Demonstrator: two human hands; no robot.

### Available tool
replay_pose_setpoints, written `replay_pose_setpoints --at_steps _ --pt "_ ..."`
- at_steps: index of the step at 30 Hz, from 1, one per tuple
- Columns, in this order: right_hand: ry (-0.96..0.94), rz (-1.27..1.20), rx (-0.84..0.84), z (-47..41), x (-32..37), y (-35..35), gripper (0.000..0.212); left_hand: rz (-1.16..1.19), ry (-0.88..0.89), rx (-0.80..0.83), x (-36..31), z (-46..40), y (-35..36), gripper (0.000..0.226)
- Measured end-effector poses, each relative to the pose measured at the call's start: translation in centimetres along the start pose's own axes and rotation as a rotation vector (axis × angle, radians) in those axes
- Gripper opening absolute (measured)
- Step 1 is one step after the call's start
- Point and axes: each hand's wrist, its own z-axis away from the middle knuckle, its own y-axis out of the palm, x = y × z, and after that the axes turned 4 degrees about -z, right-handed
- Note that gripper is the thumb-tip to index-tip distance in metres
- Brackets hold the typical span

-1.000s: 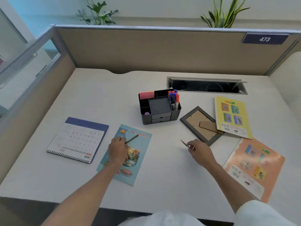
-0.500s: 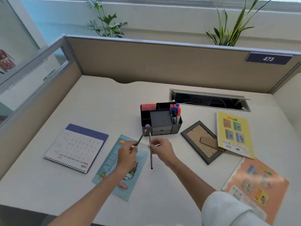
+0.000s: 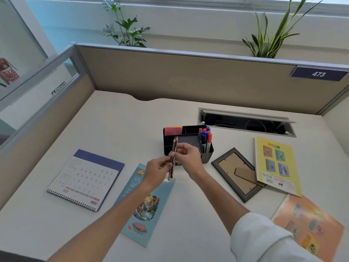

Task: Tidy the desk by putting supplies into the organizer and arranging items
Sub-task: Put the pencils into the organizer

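Two dark pencils (image 3: 173,157) stand side by side, nearly upright, tips up, just in front of the black desk organizer (image 3: 207,156). My left hand (image 3: 157,172) and my right hand (image 3: 187,157) both pinch them from either side. The organizer holds several blue and red markers (image 3: 205,138) in its right compartment and a pink pad (image 3: 172,131) at its back left. My hands hide the organizer's front drawers.
A spiral desk calendar (image 3: 85,178) lies at the left. A blue booklet (image 3: 143,205) lies under my left forearm. A grey picture frame (image 3: 238,173) lies face down, with a yellow booklet (image 3: 276,163) and an orange sheet (image 3: 309,225) to the right. A cable slot (image 3: 245,122) opens at the back.
Each hand lifted a pencil off the desk and the blue booklet. The hands came together in front of the organizer, and the two pencils now stand pressed side by side.
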Motion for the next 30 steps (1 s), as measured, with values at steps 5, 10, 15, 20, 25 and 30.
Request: replay_pose_setpoints --at_steps 5,10,15,20,25,30 --pt "-0.149 0.173 -0.062 -3.1 2.6 0.3 0.017 -0.037 0.063 -0.1 -2.3 -3.5 -0.7 0.024" --pt "-0.292 0.363 -0.201 -6.1 4.6 0.7 0.015 -0.015 0.03 -0.268 -2.9 -7.0 -1.1 0.023" --pt "-0.273 0.398 -0.216 -8.0 4.3 1.6 0.011 0.008 -0.068 -0.334 -1.7 -8.4 -0.7 0.03" --pt "-0.123 0.467 -0.12 -9.1 2.7 2.1 0.01 0.018 -0.148 -0.332 0.2 -8.8 -0.1 0.032" --pt "-0.035 0.543 -0.11 -10.0 1.1 2.0 0.012 0.039 -0.195 -0.322 1.7 -8.9 0.1 0.031" --pt "-0.042 0.555 -0.161 -9.9 1.4 1.7 0.032 0.041 -0.216 -0.298 2.5 -8.6 0.2 0.03"
